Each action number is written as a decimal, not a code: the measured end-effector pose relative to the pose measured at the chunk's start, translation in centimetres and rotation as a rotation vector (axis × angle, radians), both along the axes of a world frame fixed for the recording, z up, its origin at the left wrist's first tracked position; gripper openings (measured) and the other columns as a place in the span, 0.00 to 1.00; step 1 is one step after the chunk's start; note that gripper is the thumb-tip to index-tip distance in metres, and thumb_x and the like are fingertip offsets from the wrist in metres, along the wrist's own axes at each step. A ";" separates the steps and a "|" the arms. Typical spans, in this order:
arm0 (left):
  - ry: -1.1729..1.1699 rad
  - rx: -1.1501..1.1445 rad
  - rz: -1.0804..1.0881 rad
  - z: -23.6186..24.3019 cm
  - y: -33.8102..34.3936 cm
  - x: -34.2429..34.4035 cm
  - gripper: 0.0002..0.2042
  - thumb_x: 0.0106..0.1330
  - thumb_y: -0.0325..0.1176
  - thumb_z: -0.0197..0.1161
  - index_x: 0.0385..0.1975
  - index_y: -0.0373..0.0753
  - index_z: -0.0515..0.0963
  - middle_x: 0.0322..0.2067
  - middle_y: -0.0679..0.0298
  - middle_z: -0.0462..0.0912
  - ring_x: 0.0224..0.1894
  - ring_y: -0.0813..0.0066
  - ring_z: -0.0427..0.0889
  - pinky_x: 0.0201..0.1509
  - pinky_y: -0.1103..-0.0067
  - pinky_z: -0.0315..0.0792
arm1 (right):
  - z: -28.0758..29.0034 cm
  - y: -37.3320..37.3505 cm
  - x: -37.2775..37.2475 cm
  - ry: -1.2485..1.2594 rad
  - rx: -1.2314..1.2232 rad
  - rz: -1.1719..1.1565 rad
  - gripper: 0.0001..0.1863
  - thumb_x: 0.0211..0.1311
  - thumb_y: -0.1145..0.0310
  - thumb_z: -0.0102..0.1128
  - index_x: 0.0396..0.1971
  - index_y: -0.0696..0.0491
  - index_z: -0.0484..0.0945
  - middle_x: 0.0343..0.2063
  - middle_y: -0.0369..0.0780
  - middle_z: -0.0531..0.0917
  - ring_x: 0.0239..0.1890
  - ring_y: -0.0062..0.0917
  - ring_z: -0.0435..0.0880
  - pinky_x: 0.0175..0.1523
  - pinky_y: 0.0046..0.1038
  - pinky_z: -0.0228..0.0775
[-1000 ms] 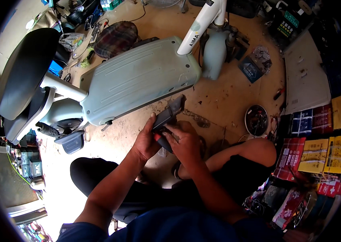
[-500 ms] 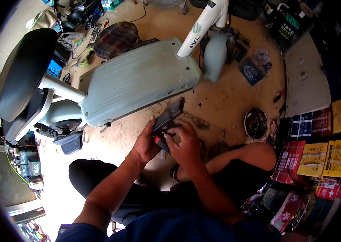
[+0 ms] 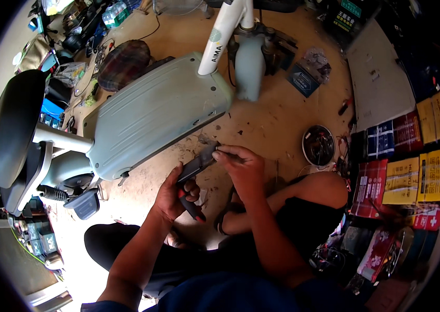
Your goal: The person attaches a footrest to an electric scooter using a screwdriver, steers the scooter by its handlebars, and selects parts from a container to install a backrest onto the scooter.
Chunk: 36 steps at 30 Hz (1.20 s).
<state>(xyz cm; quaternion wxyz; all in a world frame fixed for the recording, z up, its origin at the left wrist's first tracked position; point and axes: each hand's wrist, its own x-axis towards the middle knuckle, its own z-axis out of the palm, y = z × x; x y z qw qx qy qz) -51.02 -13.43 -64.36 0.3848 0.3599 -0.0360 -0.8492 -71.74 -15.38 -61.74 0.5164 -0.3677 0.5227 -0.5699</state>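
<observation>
Black and smooth, the long part (image 3: 196,165) sits in front of me in my head view, above the floor (image 3: 261,125) and near the green scooter deck (image 3: 157,99). My left hand (image 3: 172,195) is curled around its near end, thumb on top, and a red and black tool (image 3: 193,207) is tucked in with it. My right hand (image 3: 242,165) has its thumb and finger almost pinched at the far end; I can't tell if they grip it or some tiny bit. I think it's best to keep my left hand firm and my right fingers gentle, so nothing slips. The deck's edge slants past the part's tip, so I should mind it. My right knee (image 3: 326,190) and a round bowl (image 3: 303,148) are on the right. Between deck and knees I have room to turn my wrists.
</observation>
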 end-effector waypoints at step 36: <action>0.144 0.001 0.104 -1.9 -0.5 -0.2 0.20 0.75 0.53 0.59 0.36 0.39 0.79 0.19 0.68 0.68 0.32 0.69 0.73 0.32 0.78 0.68 | -9.6 6.9 -0.1 0.155 0.562 0.232 0.15 0.72 0.56 0.60 0.38 0.54 0.79 0.27 0.38 0.81 0.27 0.24 0.78 0.32 0.29 0.68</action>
